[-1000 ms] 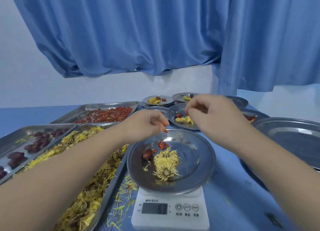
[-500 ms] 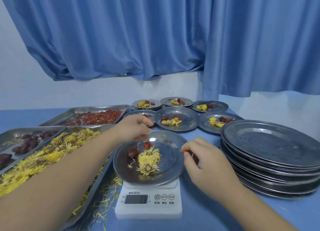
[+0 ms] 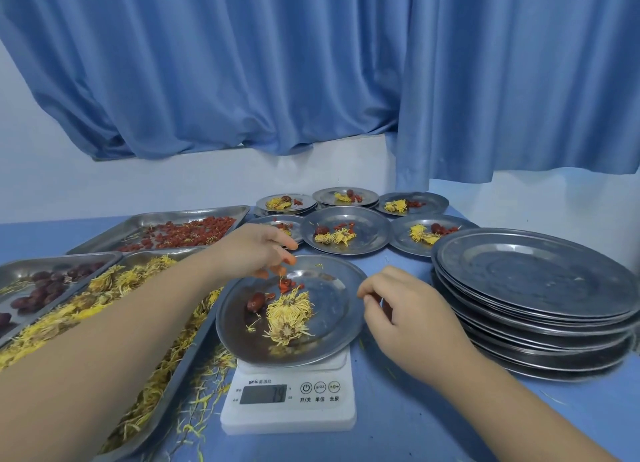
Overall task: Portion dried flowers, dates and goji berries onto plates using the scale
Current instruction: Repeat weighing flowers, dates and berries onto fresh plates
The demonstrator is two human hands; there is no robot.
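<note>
A steel plate (image 3: pixel 334 311) sits on a white digital scale (image 3: pixel 287 404). It carries a dried yellow flower (image 3: pixel 289 314), one dark date (image 3: pixel 255 301) and a few red goji berries (image 3: pixel 285 285). My left hand (image 3: pixel 252 250) hovers over the plate's far left rim, pinching goji berries in its downturned fingertips. My right hand (image 3: pixel 408 319) is at the plate's right rim, thumb and curled fingers pinching the edge.
Three steel trays lie on the left: goji berries (image 3: pixel 180 233), dried flowers (image 3: pixel 104 306), dates (image 3: pixel 45 285). Several filled plates (image 3: pixel 346 233) stand behind the scale. A stack of empty plates (image 3: pixel 530 281) fills the right side. Loose petals litter the blue table by the scale.
My right hand came down from above the far plates to the rim of the plate on the scale. My left hand stayed over the plate's far edge. The camera view shifted.
</note>
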